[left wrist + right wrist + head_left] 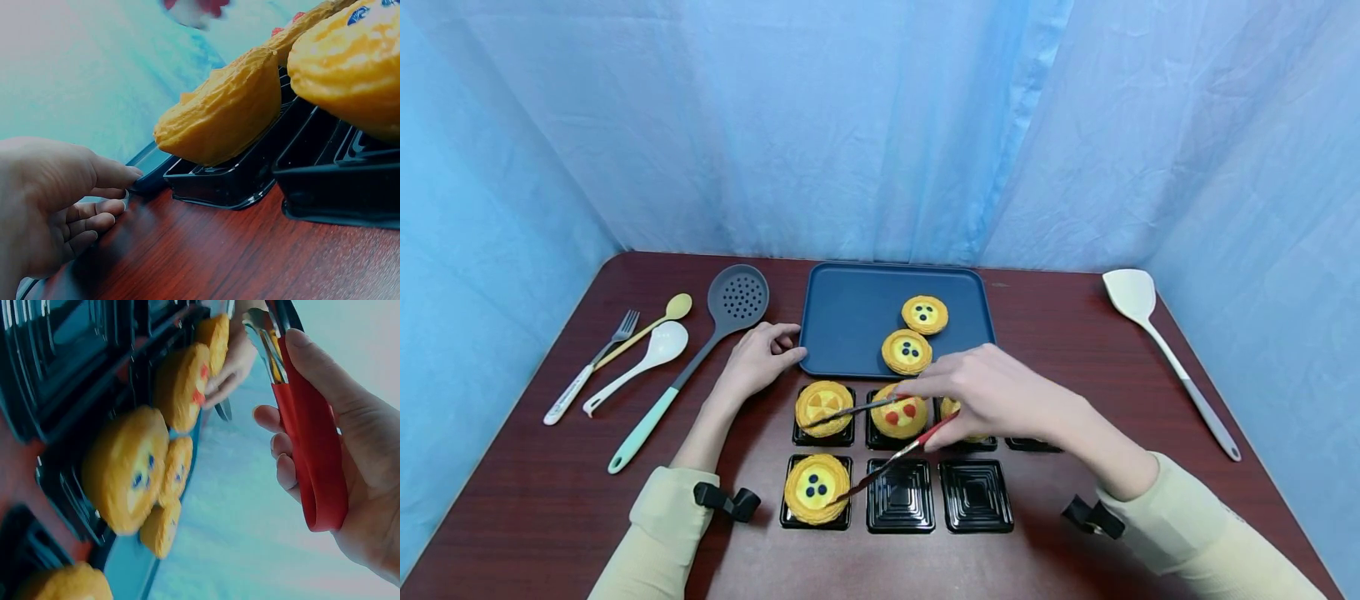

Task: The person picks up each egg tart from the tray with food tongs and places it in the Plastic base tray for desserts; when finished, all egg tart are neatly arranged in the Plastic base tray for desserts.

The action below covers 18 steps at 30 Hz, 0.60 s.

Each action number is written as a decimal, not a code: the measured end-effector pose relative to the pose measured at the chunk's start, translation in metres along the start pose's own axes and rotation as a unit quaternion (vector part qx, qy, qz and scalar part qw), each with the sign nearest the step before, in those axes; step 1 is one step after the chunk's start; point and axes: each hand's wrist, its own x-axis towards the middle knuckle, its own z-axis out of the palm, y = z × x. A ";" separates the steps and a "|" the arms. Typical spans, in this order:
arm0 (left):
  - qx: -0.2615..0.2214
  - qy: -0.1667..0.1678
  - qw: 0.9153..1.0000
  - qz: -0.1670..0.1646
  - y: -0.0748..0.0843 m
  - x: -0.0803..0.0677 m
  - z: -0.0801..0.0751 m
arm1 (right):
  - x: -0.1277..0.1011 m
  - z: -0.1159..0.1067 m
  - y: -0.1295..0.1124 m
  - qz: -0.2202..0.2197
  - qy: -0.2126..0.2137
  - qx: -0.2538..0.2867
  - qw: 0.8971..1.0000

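My right hand (pixel 988 392) holds a pair of red-handled tongs (pixel 319 450), its fingers and thumb around the handle. The tong arms are spread, pointing left above the tarts. One tip appears over the orange-topped tart (pixel 824 408), the other over a blueberry tart (pixel 816 489) below it; contact cannot be told. Beneath the tongs a red-topped tart (pixel 898 421) sits in its box. My left hand (pixel 762 358) rests at the left edge of the blue tray (pixel 842 308), thumb touching its rim, fingers loosely bent. Two blueberry tarts (pixel 924 315) lie on the tray.
Two black plastic boxes (pixel 901 497) in the front row show their stepped bottoms. More boxed tarts are partly hidden beneath my right hand. A skimmer (pixel 737 298), white ladle (pixel 667 342), yellow spoon (pixel 678 306) and fork (pixel 625 327) lie left. A white spatula (pixel 1132 294) lies right.
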 end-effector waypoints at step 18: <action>0.004 0.003 1.000 0.002 0.001 -0.002 0.001 | -0.036 -0.046 0.108 0.270 -0.022 0.020 0.962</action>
